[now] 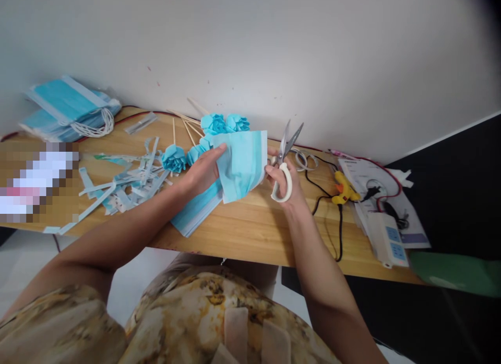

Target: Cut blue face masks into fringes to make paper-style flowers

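Observation:
My left hand (201,171) pinches a light blue face mask (240,163) and holds it upright above the wooden table (242,231). My right hand (284,179) grips white-handled scissors (285,160), their blades parted and pointing up, right beside the mask's right edge. Under the held mask lies a flat stack of blue masks (195,210). Behind it, blue rolled flowers (174,158) on wooden sticks rest near the wall, with more blue flowers (225,123) further back.
Cut blue and white strips (121,184) litter the left of the table. A pile of masks (68,108) sits at the far left. On the right lie a yellow glue gun (344,189), black cables, a white power strip (385,239) and papers (368,176).

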A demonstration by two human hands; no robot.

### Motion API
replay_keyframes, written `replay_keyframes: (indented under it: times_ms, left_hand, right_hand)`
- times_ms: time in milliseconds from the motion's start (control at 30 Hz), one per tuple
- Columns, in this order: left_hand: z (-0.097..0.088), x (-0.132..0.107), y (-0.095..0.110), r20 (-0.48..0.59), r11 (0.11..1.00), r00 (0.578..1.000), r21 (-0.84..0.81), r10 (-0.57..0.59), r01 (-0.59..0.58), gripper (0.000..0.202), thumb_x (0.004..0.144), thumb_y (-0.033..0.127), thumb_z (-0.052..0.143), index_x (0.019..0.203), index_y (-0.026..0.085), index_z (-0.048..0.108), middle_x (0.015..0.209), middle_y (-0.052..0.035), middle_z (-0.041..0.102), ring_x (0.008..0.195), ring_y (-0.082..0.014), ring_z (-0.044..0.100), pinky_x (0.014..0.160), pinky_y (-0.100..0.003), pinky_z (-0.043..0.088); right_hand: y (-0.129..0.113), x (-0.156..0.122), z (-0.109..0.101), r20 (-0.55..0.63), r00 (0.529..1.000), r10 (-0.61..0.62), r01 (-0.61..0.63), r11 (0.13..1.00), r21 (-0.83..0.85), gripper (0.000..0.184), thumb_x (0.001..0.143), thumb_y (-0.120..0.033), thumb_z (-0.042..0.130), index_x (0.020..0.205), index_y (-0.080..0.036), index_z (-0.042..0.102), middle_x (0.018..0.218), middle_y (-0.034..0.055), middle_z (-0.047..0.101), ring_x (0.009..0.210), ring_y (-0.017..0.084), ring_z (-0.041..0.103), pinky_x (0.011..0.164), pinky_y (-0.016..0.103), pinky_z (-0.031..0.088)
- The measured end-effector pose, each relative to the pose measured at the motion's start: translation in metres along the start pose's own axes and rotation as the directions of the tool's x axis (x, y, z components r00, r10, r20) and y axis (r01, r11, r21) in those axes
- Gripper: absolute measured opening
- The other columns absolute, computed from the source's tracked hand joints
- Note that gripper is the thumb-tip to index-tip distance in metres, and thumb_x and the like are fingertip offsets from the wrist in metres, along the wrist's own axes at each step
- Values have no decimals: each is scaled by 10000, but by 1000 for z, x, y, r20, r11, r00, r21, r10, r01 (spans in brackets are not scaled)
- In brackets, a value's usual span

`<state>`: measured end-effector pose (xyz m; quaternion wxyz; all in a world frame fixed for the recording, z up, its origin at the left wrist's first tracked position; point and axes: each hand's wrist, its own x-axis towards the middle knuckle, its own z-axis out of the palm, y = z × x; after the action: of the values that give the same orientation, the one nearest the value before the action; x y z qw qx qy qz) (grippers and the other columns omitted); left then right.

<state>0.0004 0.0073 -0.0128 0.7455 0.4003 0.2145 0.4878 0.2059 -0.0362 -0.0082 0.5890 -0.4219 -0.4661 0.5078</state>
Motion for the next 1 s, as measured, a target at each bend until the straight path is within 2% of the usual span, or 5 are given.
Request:
replay_keyframes:
  times_ms: [200, 333, 467, 767, 1000]
  left_hand:
    - [-2, -4, -1, 84, 980, 994, 187, -76, 60, 484, 778, 472, 798, 1139, 167, 691, 1119, -116, 743, 1145, -355, 668, 986, -512, 532]
    - [-10, -2, -6, 37, 922, 998, 387, -43, 26, 543, 665, 370, 894, 1127, 171, 689, 1139, -106, 743, 1104, -328, 680, 1000, -513, 523]
    - [-13, -1, -8, -30, 879, 999, 476, 43, -24, 560, 657, 396, 891, 1119, 156, 685, 1144, -112, 743, 1122, -342, 671, 1021, -528, 511]
    - [-10, 0, -4, -73, 872, 993, 487, 88, -42, 502, 671, 446, 866, 1047, 160, 698, 1074, -88, 758, 1034, -327, 700, 938, -496, 561]
    - [-8, 1, -4, -122, 941, 990, 336, 76, -30, 456, 675, 395, 876, 1022, 156, 703, 991, -72, 768, 960, -290, 723, 908, -469, 575]
  right_hand:
    - [5, 6, -6, -107, 994, -38, 37, 999, -9, 415, 671, -406, 843, 1037, -289, 686, 799, -28, 550, 688, 129, 520, 616, 284, 456]
    - [5, 6, -6, -108, 993, -37, 38, 999, 2, 434, 682, -411, 840, 1070, -295, 686, 810, -26, 558, 689, 128, 518, 619, 283, 462]
    - [3, 2, 0, -37, 999, 20, -21, 1000, -16, 466, 698, -437, 831, 1104, -273, 671, 836, -18, 606, 709, 140, 551, 635, 293, 485]
    - [5, 5, -2, -93, 992, -85, 83, 996, -27, 424, 681, -388, 829, 1046, -291, 638, 907, -24, 642, 749, 136, 596, 647, 281, 516]
    - [3, 2, 0, -27, 1000, -12, 11, 1000, -14, 409, 714, -445, 825, 1041, -271, 652, 894, -10, 649, 749, 135, 601, 629, 275, 525]
